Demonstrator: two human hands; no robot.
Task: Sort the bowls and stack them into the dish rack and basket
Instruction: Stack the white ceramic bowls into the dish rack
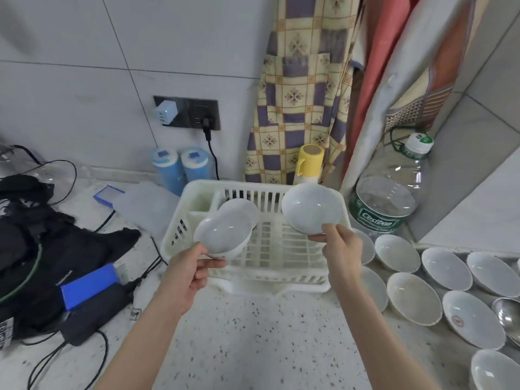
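Note:
A white plastic dish rack (pixel 281 273) sits on the speckled counter. One white bowl (pixel 243 209) stands tilted inside it at the back left. My left hand (pixel 191 270) pinches the near rim of a second white bowl (pixel 222 239), held over the rack's left side in front of that standing bowl. My right hand (pixel 342 249) pinches the lower rim of a third white bowl (pixel 311 208), tilted toward me above the rack's right side. Several more white bowls (pixel 413 298) lie in rows on the counter to the right.
A large clear water jug (pixel 391 190) stands right of the rack, a yellow-lidded bottle (pixel 309 163) behind it. Two blue-lidded containers (pixel 180 171) stand by the wall. Black clothing, cables and a blue box (pixel 87 288) crowd the left. A metal bowl (pixel 508 315) sits far right.

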